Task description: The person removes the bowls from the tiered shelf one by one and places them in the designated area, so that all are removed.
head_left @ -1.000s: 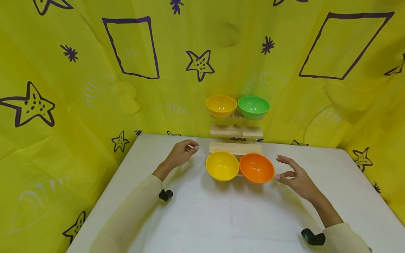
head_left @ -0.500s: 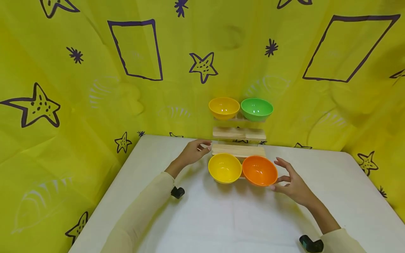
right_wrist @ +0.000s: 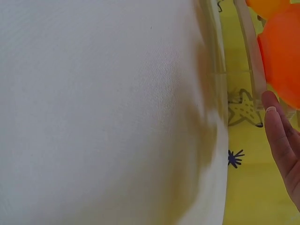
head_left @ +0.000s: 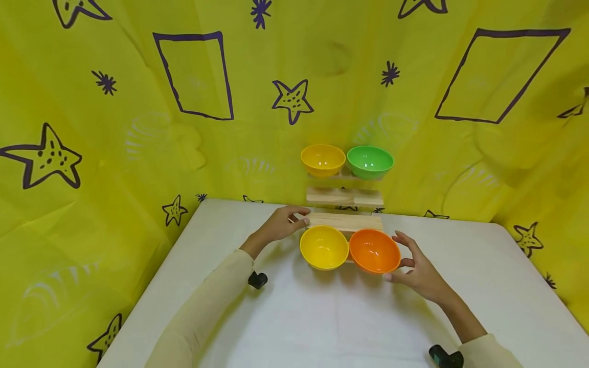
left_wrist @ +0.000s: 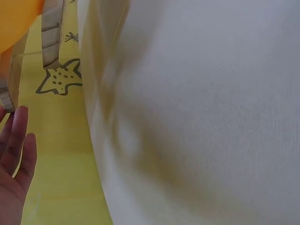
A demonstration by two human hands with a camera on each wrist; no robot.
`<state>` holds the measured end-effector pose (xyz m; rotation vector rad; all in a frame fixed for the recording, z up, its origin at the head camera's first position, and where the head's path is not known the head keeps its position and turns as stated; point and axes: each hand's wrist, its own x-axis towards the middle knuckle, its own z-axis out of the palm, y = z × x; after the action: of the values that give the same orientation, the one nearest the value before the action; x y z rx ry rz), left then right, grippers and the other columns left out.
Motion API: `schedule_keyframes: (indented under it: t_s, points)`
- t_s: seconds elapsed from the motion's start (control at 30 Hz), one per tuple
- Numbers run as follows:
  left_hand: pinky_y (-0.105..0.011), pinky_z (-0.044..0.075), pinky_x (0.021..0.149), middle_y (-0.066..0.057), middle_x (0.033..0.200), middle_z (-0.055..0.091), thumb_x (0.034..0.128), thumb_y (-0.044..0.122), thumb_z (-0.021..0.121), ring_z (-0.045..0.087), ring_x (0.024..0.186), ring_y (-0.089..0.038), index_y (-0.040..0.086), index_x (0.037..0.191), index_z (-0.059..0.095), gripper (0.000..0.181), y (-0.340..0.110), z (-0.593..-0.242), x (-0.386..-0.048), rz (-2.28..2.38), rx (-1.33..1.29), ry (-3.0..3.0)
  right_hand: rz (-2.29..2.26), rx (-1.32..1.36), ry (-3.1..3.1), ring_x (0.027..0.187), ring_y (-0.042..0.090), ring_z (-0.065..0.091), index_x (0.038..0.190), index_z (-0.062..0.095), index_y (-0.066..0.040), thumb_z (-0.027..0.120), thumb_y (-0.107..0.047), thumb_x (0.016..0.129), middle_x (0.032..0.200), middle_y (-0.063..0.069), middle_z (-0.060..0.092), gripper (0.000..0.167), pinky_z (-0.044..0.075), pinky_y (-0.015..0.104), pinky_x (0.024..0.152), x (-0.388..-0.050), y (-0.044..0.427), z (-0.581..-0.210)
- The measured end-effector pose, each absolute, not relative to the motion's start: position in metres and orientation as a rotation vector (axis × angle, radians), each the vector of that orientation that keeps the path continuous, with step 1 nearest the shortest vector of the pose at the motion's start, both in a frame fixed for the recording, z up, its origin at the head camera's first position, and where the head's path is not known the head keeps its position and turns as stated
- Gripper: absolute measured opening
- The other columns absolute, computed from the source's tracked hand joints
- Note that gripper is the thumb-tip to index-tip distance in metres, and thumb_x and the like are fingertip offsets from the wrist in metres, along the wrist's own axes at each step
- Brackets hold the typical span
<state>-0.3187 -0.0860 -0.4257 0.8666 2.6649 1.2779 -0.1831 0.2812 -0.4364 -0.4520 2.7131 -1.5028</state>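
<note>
In the head view a wooden tiered rack (head_left: 345, 222) holds a yellow bowl (head_left: 324, 248) and an orange bowl (head_left: 375, 251) in front, with an amber bowl (head_left: 323, 161) and a green bowl (head_left: 370, 163) on top. My left hand (head_left: 282, 225) is at the rack's left end; its extended fingers (left_wrist: 19, 126) touch the end of a wooden slat (left_wrist: 6, 99). Beside the orange bowl is my right hand (head_left: 421, 273), thumb near the bowl's lower edge. In the right wrist view its fingertip meets the slat's end (right_wrist: 258, 84), under the orange bowl (right_wrist: 283, 56).
A white-covered table (head_left: 294, 317) lies beneath the rack. Yellow cloth (head_left: 257, 133) with drawn stars and frames hangs behind and along both sides. Black wrist devices show below the left forearm (head_left: 257, 280) and by the right sleeve (head_left: 446, 357).
My left hand has moved right to the rack's end. The right hand has come in closer around the orange bowl's lower right side. All four bowls keep their places on the rack.
</note>
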Motion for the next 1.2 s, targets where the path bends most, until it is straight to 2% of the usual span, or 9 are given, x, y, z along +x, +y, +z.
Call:
schedule_keyframes:
  t_s: [0.2,0.4,0.67,0.93,1.2]
  points:
    - [-0.032,0.057,0.080,-0.009,0.134,0.064,0.0987,0.033,0.066,0.067,0.099,-0.023,0.015,0.138,0.063,0.043,-0.084,-0.430,-0.321,1.245,0.871,2.672,-1.505,-0.390,2.712,0.105,0.038,0.067,0.161,0.010,-0.011,0.082,-0.016,0.084,0.159,0.026,0.022,0.105,0.057,0.028,0.068,-0.182,0.278,-0.436]
    - [-0.030,0.057,0.080,-0.009,0.140,0.060,0.0994,0.034,0.065,0.067,0.102,-0.025,0.011,0.141,0.060,0.047,-0.083,-0.436,-0.320,1.223,0.892,2.669,-1.516,-0.352,2.701,0.112,0.049,0.062,0.161,0.007,-0.011,0.081,-0.018,0.084,0.161,0.027,0.018,0.108,0.058,0.028,0.071,-0.180,0.275,-0.438]
    - [-0.031,0.057,0.081,-0.010,0.136,0.063,0.0984,0.033,0.067,0.068,0.101,-0.025,0.014,0.140,0.062,0.046,-0.084,-0.434,-0.317,1.215,0.896,2.687,-1.477,-0.351,2.747,0.109,0.042,0.062,0.160,0.011,-0.006,0.083,-0.022,0.081,0.157,0.025,0.026,0.108,0.055,0.030,0.077,-0.183,0.267,-0.437]
    - [-0.031,0.057,0.081,-0.010,0.135,0.064,0.0988,0.033,0.066,0.068,0.101,-0.025,0.014,0.141,0.061,0.046,-0.085,-0.432,-0.318,1.196,0.899,2.682,-1.507,-0.351,2.682,0.109,0.033,0.059,0.160,0.013,-0.004,0.086,-0.021,0.078,0.149,0.025,0.041,0.110,0.054,0.035,0.080,-0.184,0.266,-0.439]
    - [-0.032,0.057,0.081,-0.011,0.135,0.064,0.0994,0.035,0.065,0.068,0.099,-0.024,0.013,0.141,0.060,0.047,-0.090,-0.431,-0.320,1.186,0.929,2.693,-1.505,-0.342,2.703,0.104,0.032,0.062,0.159,0.019,-0.003,0.087,-0.022,0.078,0.147,0.026,0.044,0.107,0.055,0.030,0.076,-0.189,0.262,-0.438]
